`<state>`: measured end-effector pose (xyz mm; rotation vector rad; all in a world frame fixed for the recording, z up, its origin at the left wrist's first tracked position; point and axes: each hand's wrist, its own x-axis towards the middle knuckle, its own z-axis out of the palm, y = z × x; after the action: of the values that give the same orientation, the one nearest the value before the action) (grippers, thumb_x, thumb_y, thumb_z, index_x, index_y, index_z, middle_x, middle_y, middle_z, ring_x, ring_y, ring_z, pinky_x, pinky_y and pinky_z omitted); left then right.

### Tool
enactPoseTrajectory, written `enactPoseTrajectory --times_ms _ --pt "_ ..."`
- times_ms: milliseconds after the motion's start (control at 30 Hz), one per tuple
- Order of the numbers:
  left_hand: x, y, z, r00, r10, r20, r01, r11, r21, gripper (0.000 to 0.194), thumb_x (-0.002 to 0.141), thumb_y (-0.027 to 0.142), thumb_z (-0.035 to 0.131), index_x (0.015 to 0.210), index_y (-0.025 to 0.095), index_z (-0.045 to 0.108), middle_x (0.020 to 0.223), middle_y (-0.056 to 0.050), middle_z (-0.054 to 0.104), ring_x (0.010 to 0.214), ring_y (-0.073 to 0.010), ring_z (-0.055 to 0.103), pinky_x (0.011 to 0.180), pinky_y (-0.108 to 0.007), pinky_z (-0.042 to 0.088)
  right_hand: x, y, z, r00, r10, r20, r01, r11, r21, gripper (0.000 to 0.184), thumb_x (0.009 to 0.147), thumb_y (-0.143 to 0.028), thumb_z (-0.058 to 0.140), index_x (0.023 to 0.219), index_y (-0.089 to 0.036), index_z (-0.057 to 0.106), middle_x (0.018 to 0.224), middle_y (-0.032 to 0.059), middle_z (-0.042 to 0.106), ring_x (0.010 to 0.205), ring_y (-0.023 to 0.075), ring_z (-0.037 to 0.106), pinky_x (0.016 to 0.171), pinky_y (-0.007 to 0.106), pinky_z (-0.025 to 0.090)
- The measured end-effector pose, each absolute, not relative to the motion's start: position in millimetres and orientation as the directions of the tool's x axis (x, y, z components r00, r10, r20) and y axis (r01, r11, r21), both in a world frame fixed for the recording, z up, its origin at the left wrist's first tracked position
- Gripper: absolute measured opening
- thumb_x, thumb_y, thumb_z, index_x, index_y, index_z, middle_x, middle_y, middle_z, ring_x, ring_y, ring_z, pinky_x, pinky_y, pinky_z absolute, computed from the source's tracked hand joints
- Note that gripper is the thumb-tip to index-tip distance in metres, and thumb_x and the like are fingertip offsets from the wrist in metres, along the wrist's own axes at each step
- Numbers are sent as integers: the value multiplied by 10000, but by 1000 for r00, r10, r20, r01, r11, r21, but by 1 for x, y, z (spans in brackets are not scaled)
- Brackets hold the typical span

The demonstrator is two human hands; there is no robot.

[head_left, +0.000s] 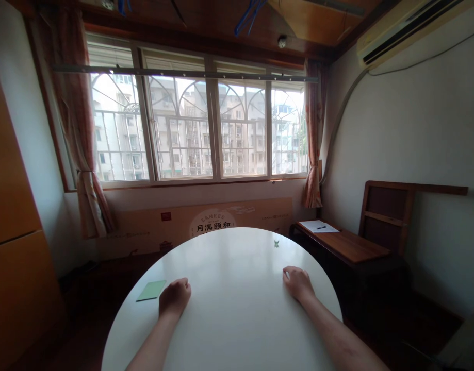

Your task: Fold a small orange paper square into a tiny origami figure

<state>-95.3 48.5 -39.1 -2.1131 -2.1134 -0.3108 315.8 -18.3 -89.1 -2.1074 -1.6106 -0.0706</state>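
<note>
My left hand rests as a closed fist on the white round table, with no object showing in it. Just left of it lies a flat, light green square with a dark lower edge, perhaps a stack of paper. My right hand lies on the table's right side, fingers curled in, and nothing shows in it. Beyond that hand, near the far edge, is a small green and white thing, too small to make out; neither hand touches it.
A low wooden bench stands to the right behind the table, bearing a white paper and a dark pen. Past the far table edge stands a printed cardboard panel under the windows. An orange cabinet is at left.
</note>
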Motion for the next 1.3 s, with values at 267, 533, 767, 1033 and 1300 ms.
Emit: enactPoseTrajectory --times_ms 267,533,767,1033,1300 --pt "-95 46 -36 -11 972 235 998 -5 68 273 986 354 618 1179 163 643 1184 -90 663 1022 -225 664 889 -434 570 316 -19 -89 309 893 328 913 -182 -365 257 1005 -343 606 1182 -161 649 1224 93 650 1084 229 645 961 456 537" --pt "-94 45 -36 -2 972 234 999 -6 34 268 985 354 620 1172 163 646 1174 -87 667 1017 -224 666 886 -431 570 318 -19 -90 295 881 371 899 -124 -421 237 1008 -334 602 1166 -166 655 1209 91 657 1058 217 653 945 437 548" --pt "-93 43 -34 11 972 236 1000 -11 -2 262 986 353 618 1164 163 649 1168 -86 669 1011 -221 668 883 -427 572 315 -30 -90 202 804 559 879 103 -466 201 1004 -301 611 1129 -157 673 1182 84 681 1095 223 654 990 455 527" --pt "-87 39 -28 28 974 226 1000 -28 -4 270 984 351 622 1173 159 645 1168 -87 668 1005 -221 670 875 -427 575 361 -135 -102 105 665 739 857 317 -407 305 988 -317 466 1021 -263 764 1073 79 748 1076 258 688 986 405 552" --pt "-64 34 -27 85 983 162 996 -81 -30 310 981 350 623 1226 159 624 1235 -100 642 1072 -247 650 911 -461 561 535 -328 -159 502 541 675 846 -146 -513 361 889 -493 481 764 -283 748 874 125 752 833 311 723 798 475 575"
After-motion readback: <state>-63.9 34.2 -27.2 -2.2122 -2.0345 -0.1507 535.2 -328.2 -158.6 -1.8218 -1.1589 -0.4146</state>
